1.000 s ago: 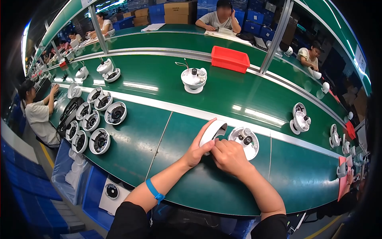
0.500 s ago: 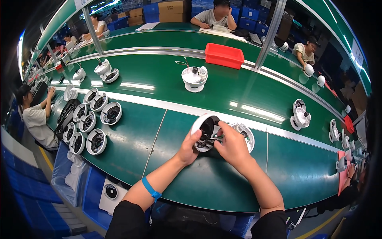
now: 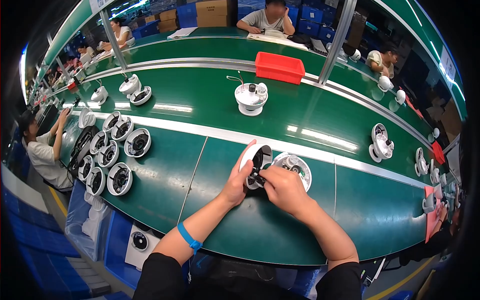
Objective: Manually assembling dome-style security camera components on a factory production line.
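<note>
Just left of the white round module [image 3: 294, 161] on the counter [image 3: 260, 225], the left hand [image 3: 235, 182] has its fingers wrapped around 1 white housing [image 3: 261, 156], tilted seemingly so its open side faces the right hand [image 3: 286, 187]. The right fingers bunch together at its black parts [image 3: 257, 177]; whether they grip, I cannot tell. Well left of the module, similar housings [image 3: 108, 153] sit grouped, perhaps for easy reach
</note>
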`<action>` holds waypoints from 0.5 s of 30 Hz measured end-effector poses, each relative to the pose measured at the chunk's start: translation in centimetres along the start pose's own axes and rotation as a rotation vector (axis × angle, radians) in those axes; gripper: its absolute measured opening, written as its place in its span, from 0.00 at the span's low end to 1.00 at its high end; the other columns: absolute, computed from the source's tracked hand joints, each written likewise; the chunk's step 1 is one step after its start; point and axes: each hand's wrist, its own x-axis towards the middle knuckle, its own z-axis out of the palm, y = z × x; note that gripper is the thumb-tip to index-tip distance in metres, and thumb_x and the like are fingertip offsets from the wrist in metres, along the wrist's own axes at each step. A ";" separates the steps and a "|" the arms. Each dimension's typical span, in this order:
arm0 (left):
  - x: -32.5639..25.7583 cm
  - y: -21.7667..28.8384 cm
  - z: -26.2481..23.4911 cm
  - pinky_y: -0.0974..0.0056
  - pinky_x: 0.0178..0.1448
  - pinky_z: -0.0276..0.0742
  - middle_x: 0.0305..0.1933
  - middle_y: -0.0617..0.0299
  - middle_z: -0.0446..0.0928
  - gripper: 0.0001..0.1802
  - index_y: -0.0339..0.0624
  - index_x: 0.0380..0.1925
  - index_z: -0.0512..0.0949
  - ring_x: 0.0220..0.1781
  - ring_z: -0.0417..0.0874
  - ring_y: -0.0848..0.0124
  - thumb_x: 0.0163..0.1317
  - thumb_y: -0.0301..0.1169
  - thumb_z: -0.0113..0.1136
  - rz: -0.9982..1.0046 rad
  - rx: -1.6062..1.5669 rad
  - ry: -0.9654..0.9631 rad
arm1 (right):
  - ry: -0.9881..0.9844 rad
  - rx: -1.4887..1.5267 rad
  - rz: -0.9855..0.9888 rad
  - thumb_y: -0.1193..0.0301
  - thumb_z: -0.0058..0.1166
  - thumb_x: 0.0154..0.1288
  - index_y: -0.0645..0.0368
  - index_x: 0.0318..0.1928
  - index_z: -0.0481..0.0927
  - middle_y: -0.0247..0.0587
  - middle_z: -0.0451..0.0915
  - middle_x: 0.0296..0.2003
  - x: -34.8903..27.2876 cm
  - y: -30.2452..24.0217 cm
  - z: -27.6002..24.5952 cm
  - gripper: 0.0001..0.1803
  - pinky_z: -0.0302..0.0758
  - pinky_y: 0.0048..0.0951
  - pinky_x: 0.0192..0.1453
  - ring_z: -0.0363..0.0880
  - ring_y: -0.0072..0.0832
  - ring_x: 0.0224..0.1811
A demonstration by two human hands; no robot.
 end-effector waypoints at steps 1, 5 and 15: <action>0.0 0.2 -0.2 0.58 0.78 0.62 0.75 0.53 0.66 0.47 0.45 0.82 0.47 0.74 0.70 0.63 0.74 0.55 0.56 0.008 0.047 -0.026 | -0.022 -0.042 -0.037 0.79 0.59 0.56 0.63 0.42 0.84 0.45 0.81 0.32 0.2 -0.2 0.3 0.12 0.81 0.43 0.36 0.84 0.45 0.35; 0.1 -0.1 -1.9 0.61 0.79 0.55 0.77 0.53 0.62 0.42 0.42 0.82 0.48 0.76 0.63 0.66 0.77 0.43 0.54 0.076 0.155 -0.088 | -0.040 -0.156 -0.092 0.76 0.61 0.56 0.60 0.41 0.83 0.40 0.78 0.31 0.6 0.0 1.5 0.10 0.80 0.39 0.32 0.84 0.38 0.33; 0.6 1.3 -3.7 0.62 0.80 0.53 0.76 0.52 0.64 0.43 0.41 0.82 0.47 0.76 0.64 0.65 0.75 0.41 0.55 0.035 0.116 -0.089 | -0.064 -0.268 -0.221 0.73 0.62 0.55 0.60 0.34 0.80 0.38 0.76 0.32 2.4 0.4 3.4 0.07 0.78 0.37 0.28 0.81 0.35 0.33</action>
